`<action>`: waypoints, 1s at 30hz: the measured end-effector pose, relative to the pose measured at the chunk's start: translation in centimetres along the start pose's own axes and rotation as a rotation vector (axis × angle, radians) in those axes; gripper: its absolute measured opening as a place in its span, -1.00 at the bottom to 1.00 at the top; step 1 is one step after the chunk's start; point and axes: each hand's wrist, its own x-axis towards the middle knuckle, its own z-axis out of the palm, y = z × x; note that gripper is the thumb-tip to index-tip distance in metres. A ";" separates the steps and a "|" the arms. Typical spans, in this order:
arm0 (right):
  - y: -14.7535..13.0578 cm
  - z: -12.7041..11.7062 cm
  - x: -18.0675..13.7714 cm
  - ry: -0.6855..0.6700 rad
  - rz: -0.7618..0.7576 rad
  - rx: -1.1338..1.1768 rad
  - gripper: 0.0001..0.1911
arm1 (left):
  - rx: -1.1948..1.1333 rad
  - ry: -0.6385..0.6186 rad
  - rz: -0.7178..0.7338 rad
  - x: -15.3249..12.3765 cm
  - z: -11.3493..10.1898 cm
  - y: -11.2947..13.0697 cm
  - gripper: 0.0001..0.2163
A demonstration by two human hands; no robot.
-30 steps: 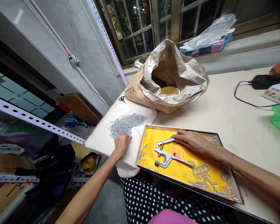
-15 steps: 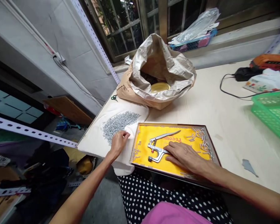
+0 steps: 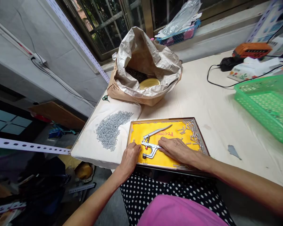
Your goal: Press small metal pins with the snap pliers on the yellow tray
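My right hand (image 3: 175,150) is closed round the lower handle of silver snap pliers (image 3: 153,147), which lie over a shallow tray (image 3: 166,119) with a yellow bottom. The upper handle of the pliers stands free, and the jaws gape towards my left. At the tray's left side, my left hand (image 3: 131,154) has its fingers pressed together; whatever they may hold is hidden. Small silver metal pins (image 3: 193,131) lie scattered along the tray's right side. Left of the tray, a heap of similar pins (image 3: 110,128) rests on a white cloth (image 3: 85,147).
Behind the tray stands an open paper sack (image 3: 132,95) with a yellow dish (image 3: 149,83) inside. Small green-handled scissors (image 3: 105,98) lie near the table's left edge. To the right are a green plastic basket (image 3: 257,121), a black cable (image 3: 208,78) and an orange tool battery (image 3: 252,50).
My left hand has moved from beside the pin heap to the tray's left side. My right hand stays on the pliers. The whole view has shifted somewhat.
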 end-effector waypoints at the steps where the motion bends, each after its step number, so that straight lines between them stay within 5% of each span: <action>1: 0.0 0.0 0.0 -0.005 0.004 0.000 -0.78 | -0.002 0.005 0.001 0.0 0.0 0.0 -0.76; 7: 0.2 0.3 0.3 -0.028 -0.008 -0.001 -0.80 | -0.431 0.014 -0.196 0.4 -0.5 0.2 -0.88; 13: 0.3 0.9 -0.2 0.017 -0.155 -0.039 -0.80 | -0.979 -0.082 -0.540 0.0 -1.1 1.1 -0.67; 30: -0.3 -0.1 -1.2 0.057 -0.251 0.009 -0.69 | -0.945 -0.152 -0.631 -0.4 -0.5 1.7 -0.78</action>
